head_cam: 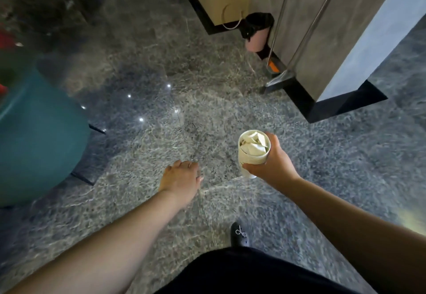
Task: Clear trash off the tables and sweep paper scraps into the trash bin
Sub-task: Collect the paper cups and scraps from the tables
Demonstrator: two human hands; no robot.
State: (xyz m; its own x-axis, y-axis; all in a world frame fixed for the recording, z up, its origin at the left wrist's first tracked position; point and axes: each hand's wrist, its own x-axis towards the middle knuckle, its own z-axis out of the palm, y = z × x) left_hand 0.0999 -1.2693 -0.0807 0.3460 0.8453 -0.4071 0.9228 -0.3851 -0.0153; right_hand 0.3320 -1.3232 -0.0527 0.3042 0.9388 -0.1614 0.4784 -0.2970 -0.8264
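While the person walks over the floor, each thing has its reason:

Right hand [275,162]: its grip is closed around a cup [253,153], fingers on the far side and thumb on the near side, near the lower half of the wall. This keeps the mouth of the cup free and upward.

Cup: it is held almost upright, above the floor and in front of the body. I judge this is so that nothing falls out on the way.

Paper [253,145]: crumpled pieces fill the cup up to the rim. The cup seems to serve as a small carrier for the scraps.

Left hand [181,178]: it holds nothing; the fingers are relaxed and point forward and down. It hangs free, probably for balance or ready for the next thing.

Bin [258,32]: a small pink one with a black bag stands ahead by the wall, well apart from the cup. It is likely the goal of this walk.

Broom [306,31] and dustpan [280,78]: they lean at the wall just beside the bin, likely waiting for the sweeping step.

Shoe [239,235]: one black shoe is forward, toward the bin.

Risk: if the cup tilts, the top scraps can drop.
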